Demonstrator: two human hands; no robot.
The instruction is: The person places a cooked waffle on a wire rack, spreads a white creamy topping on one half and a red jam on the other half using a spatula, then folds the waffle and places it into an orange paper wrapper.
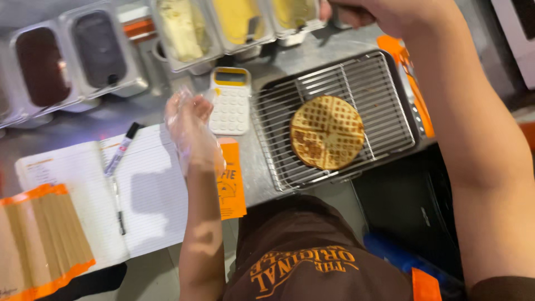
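Here a round waffle [327,132] lies flat on the rack [384,89], right of the gloved left hand [189,125] hovering loosely spread and empty, while the right hand [390,14] far off seems closed on something unclear; light, crisp, brittle, best lifted by its edges.

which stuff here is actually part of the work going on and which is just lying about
In use:
- round waffle lying on the wire cooling rack
- left hand in a clear plastic glove, raised over the counter
- right hand reaching up by the topping tubs

Lying about:
- white and yellow calculator
- open lined notebook with a marker on it
- stack of paper sleeves
- orange leaflet
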